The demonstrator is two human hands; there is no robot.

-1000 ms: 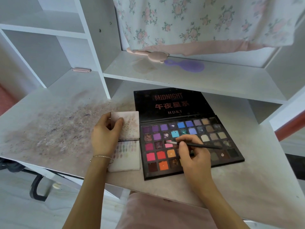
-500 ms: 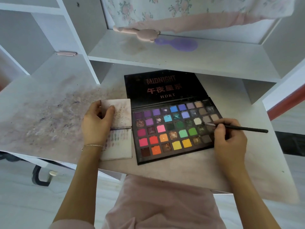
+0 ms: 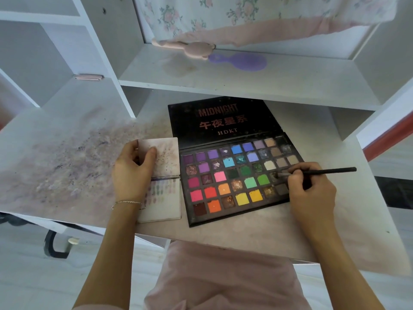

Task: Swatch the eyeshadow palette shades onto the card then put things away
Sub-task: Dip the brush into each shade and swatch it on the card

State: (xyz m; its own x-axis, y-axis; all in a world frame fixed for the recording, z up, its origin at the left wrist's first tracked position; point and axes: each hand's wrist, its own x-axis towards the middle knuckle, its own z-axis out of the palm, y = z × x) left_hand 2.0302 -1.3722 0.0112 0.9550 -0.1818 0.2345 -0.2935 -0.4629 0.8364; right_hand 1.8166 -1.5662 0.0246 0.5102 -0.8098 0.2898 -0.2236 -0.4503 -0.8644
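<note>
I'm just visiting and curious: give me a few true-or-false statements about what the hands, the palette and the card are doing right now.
1. The right hand holds a brush. True.
2. The brush tip is on the card. False: it is over a dark pan at the palette's right side.
3. The left hand grips the card. True.
4. The palette lid is closed. False: it lies open.
5. A purple mirror lies on the shelf. True.
</note>
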